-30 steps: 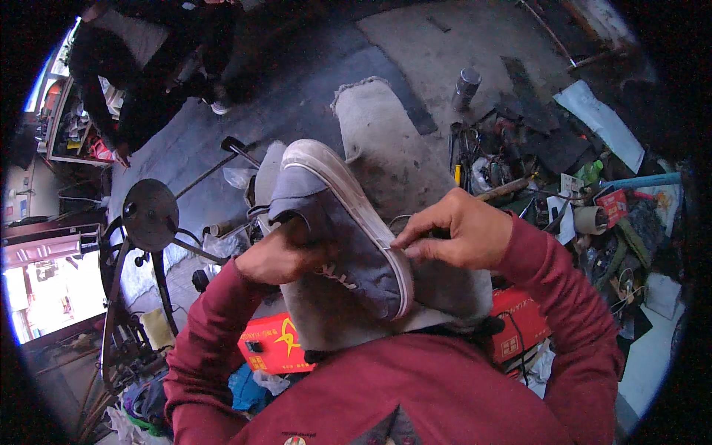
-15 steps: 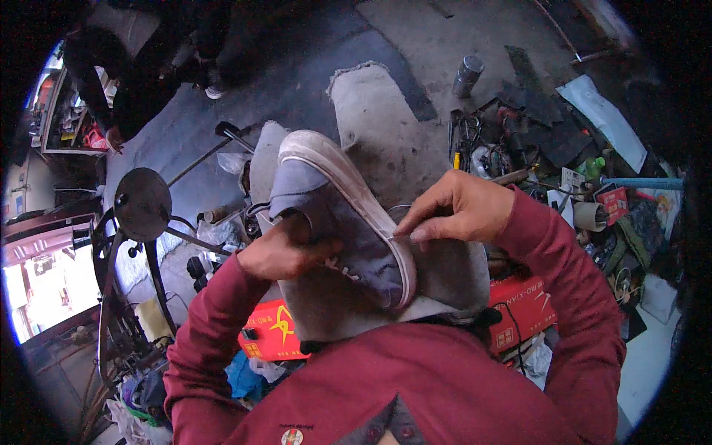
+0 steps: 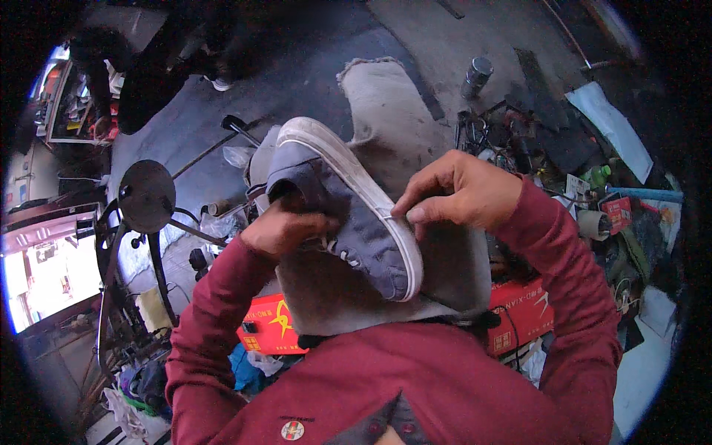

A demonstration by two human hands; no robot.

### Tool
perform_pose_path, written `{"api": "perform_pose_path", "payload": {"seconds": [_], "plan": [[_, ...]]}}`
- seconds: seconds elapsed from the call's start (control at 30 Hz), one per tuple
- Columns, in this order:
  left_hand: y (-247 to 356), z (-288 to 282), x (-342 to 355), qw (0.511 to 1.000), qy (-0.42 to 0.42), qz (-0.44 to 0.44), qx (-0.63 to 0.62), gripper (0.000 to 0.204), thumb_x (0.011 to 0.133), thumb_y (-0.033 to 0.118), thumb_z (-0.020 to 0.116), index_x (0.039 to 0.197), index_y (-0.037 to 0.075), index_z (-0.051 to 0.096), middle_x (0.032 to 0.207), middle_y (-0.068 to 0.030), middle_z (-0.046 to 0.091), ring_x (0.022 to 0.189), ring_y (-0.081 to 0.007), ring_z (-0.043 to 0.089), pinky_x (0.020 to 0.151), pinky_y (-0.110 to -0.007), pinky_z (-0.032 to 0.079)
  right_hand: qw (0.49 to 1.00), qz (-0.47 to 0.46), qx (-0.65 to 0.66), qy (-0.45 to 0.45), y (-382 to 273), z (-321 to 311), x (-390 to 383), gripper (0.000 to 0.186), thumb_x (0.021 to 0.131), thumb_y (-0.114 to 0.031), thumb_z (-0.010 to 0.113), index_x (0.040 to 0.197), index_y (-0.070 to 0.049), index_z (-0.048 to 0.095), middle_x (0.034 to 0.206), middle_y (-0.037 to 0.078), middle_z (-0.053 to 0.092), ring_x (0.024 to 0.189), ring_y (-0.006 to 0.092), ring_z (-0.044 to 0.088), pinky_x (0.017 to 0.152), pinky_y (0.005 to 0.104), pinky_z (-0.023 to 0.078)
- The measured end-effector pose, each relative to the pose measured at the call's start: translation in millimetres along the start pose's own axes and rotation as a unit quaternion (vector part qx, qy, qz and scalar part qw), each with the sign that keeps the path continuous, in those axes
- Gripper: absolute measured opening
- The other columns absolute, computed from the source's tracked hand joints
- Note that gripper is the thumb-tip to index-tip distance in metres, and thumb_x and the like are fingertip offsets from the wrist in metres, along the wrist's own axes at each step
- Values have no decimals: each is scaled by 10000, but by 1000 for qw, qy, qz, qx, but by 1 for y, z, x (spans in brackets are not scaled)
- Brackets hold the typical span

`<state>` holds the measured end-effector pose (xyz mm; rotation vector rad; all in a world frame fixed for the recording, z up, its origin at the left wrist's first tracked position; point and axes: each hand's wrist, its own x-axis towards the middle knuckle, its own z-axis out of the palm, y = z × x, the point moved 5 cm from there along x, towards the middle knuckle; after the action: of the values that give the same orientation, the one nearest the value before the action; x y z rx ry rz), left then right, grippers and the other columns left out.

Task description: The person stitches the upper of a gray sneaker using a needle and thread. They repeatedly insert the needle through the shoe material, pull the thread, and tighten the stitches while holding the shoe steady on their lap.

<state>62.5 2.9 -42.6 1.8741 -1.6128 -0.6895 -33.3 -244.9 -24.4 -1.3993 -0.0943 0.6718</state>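
Note:
A grey canvas sneaker (image 3: 367,259) with a white rubber sole (image 3: 348,174) rests tilted on its side on the grey, frayed cloth (image 3: 382,104) over my legs, its toe end nearer me. My left hand (image 3: 291,228) grips the shoe's upper, with some fingers hidden inside the opening beside the white laces. My right hand (image 3: 452,194) is pinched at the right edge of the sole, halfway along the shoe. What lies between its fingertips is too small to make out; a thin line crosses the sole there.
A black metal stand (image 3: 146,196) is at left. Tools (image 3: 504,126), a metal cylinder (image 3: 479,74), a green bottle (image 3: 597,175) and scraps crowd the right. Red boxes (image 3: 519,319) lie under the cloth. Another person's dark-clothed legs (image 3: 148,81) are at upper left.
The shoe and both my hands sit slightly higher in the picture. The other person's hand at upper left is less distinct. My right fingers stay at the sole's edge.

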Motion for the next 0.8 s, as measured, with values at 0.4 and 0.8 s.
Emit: {"api": "perform_pose_path", "payload": {"seconds": [0.4,0.8], "plan": [[10,9,15,829,64,-326,-450,700,859,301,832,1376,-82,556,1222,-116,646,1062,-211,650,896,-338,529,996,12,-88,-28,-3,-12,4,211,938,-51,698,1116,54,741,919,95,767,844,133,717,793,304,569],[23,68,44,854,310,-282,-309,840,845,281,827,1426,-135,384,1154,-205,669,986,-281,658,843,-403,550,956,43,-286,42,-15,-2,-2,202,934,-124,745,1111,-33,777,919,108,789,830,121,723,772,302,569]]}}
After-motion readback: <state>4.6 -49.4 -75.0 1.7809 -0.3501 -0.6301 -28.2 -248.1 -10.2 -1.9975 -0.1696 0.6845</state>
